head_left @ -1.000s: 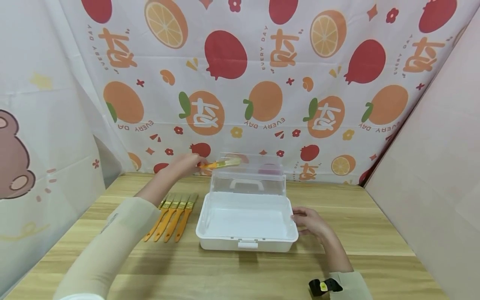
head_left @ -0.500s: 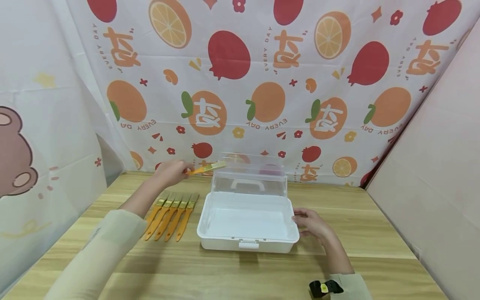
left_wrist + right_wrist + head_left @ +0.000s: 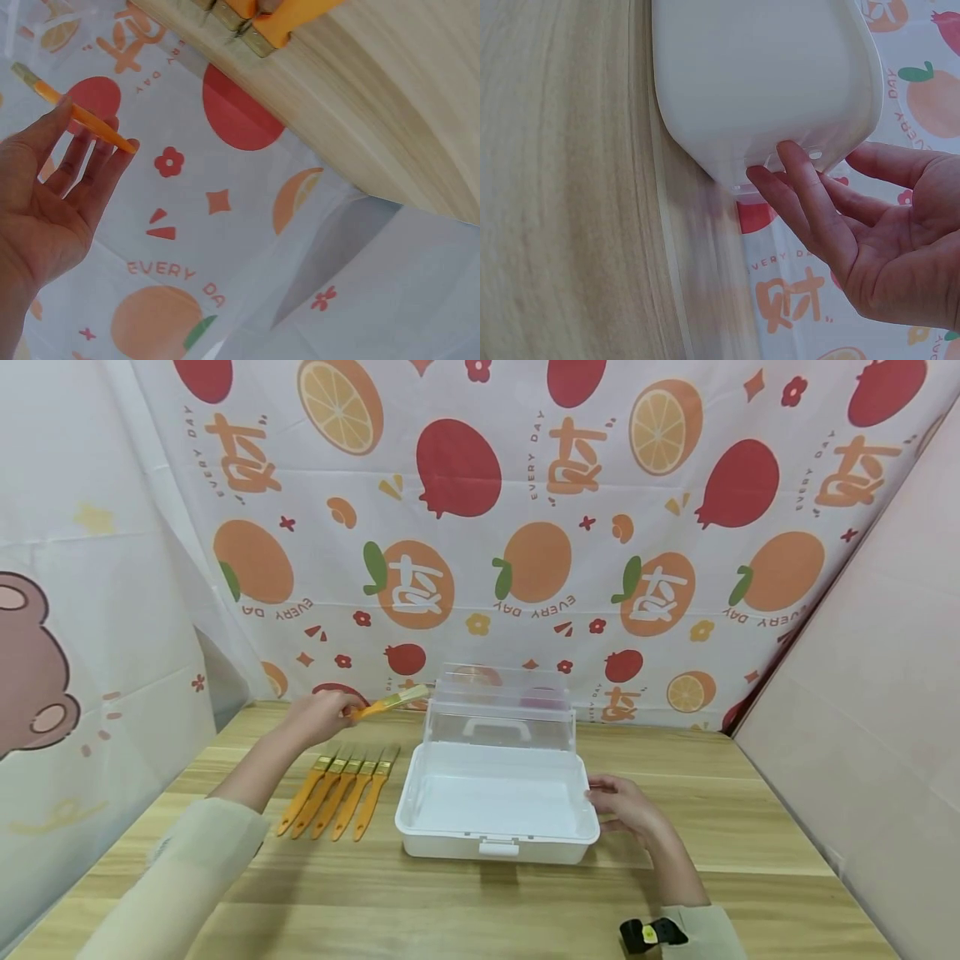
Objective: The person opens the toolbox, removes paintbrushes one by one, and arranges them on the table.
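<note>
My left hand (image 3: pixel 322 716) pinches an orange-handled paintbrush (image 3: pixel 392 702) above the back left of the table, bristles pointing right. In the left wrist view the brush (image 3: pixel 90 120) lies between thumb and fingertips. A white plastic box (image 3: pixel 495 806) stands in the middle with its transparent lid (image 3: pixel 502 706) raised at the back; I see nothing inside. My right hand (image 3: pixel 626 806) holds the box's right end, thumb at the rim. The right wrist view has its fingertips on the outer wall (image 3: pixel 757 90). Several more orange-handled paintbrushes (image 3: pixel 341 797) lie side by side left of the box.
A wooden table (image 3: pixel 420 910) carries everything. Behind it hangs a fruit-printed cloth (image 3: pixel 480 568), close to the raised lid. White cloth sides (image 3: pixel 112 635) rise at left and right. A white latch (image 3: pixel 498 847) sits on the box's front.
My left hand has moved left and slightly down with the paintbrush, away from the raised lid toward the row of brushes. My right hand stays at the box's right end.
</note>
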The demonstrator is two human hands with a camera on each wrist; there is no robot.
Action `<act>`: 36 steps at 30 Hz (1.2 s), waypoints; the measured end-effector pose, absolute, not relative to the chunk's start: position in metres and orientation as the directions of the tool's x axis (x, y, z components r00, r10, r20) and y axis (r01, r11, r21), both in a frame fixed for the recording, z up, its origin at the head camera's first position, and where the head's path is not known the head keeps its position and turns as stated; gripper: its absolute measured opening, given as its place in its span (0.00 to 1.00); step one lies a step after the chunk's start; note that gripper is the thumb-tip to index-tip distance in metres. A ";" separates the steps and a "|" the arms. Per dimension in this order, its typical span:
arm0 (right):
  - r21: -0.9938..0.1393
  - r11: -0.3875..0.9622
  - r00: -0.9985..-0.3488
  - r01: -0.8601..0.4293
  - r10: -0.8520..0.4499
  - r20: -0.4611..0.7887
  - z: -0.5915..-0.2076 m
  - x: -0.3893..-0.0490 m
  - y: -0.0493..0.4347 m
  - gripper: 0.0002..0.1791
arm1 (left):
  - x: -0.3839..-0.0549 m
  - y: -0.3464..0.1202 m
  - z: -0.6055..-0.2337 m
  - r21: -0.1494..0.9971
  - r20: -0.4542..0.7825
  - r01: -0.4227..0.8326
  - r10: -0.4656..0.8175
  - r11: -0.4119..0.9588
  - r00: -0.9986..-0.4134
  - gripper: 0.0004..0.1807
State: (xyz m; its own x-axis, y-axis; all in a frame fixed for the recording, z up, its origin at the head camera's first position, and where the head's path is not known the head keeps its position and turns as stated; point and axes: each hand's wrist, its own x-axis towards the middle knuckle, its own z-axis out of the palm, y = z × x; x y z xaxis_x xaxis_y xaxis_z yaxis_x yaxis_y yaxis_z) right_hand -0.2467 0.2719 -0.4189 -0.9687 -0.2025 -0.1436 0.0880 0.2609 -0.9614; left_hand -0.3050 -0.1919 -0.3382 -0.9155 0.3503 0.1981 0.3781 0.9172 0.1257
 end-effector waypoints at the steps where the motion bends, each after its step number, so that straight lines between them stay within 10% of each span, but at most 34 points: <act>1: -0.961 0.261 -0.968 0.087 -0.205 -0.143 -0.419 -0.246 0.272 0.24 | -0.304 -0.194 -0.339 0.136 0.198 0.375 0.346 0.917 -0.917 0.12; 36: -0.960 0.264 -0.973 0.096 -0.180 -0.147 -0.421 -0.249 0.272 0.23 | -0.266 -0.247 -0.373 0.212 0.153 0.266 0.237 0.940 -0.960 0.10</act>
State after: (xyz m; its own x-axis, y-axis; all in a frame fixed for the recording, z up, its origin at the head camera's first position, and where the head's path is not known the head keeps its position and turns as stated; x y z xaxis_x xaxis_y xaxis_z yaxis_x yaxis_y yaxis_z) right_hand -0.2493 0.2723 -0.4208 -0.9727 -0.1796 -0.1469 0.0962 0.2636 -0.9598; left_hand -0.2664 -0.2472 -0.3727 -0.9595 0.2367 0.1527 0.2658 0.9404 0.2123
